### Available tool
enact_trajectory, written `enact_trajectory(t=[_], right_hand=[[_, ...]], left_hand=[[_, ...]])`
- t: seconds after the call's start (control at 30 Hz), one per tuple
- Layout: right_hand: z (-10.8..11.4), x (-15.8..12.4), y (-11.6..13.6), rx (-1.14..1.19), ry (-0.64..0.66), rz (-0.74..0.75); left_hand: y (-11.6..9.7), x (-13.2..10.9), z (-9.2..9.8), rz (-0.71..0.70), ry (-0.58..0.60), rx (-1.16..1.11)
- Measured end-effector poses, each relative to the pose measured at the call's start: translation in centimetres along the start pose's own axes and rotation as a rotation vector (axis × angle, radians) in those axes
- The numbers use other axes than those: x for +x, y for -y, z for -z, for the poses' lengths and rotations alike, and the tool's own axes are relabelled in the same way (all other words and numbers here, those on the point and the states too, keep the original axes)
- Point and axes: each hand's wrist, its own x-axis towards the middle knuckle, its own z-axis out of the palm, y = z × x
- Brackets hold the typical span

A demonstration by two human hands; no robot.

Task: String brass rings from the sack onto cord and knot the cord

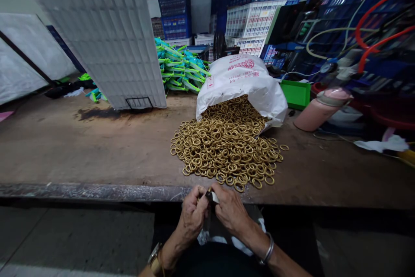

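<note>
My left hand (192, 216) and my right hand (231, 212) meet just below the front edge of the wooden table (97, 147). Both are closed in a pinch round a small dark and white part (212, 197) held between them. Just beyond them lies a heap of brass rings (227, 147), spilling from a white sack (241, 82) that lies on its side. A watch sits on my left wrist and a bracelet on my right wrist.
A white ribbed panel (106, 30) leans upright at the back left. Green and blue bundles (180, 69) lie behind it. A green bin (295, 94), a pink cylinder (319, 110) and hoses stand at the right. Stacked crates (253, 22) fill the background.
</note>
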Motion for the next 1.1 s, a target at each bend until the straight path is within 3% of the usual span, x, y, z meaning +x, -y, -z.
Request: enact_trajectory(t=[0.27,0.53,0.7,0.83,0.97,1.1], right_hand=[[0.4,-0.2,0.2,-0.007,0.003,-0.010],[0.2,-0.2,-0.1,0.007,0.052,0.070],[0.1,0.1,-1.2,-0.084,0.073,-0.009],[0.3,0.4,-0.9,-0.075,0.047,-0.030],[0.5,2.0,-0.2,-0.077,-0.073,-0.018],[0.7,4.6,0.4,-0.204,-0.145,0.047]], left_hand=[[-0.5,-0.6,-0.2,0.009,-0.017,0.016],[0.3,-0.9,0.7,-0.169,0.010,0.205],[-1.2,-2.6,0.5,-0.171,0.101,0.191],[-2.2,-3.4,0.0,-0.011,0.202,-0.063],[-1.7,-2.6,0.5,0.220,0.068,-0.393],[-1.0,-2.0,1.8,0.259,0.004,-0.498]])
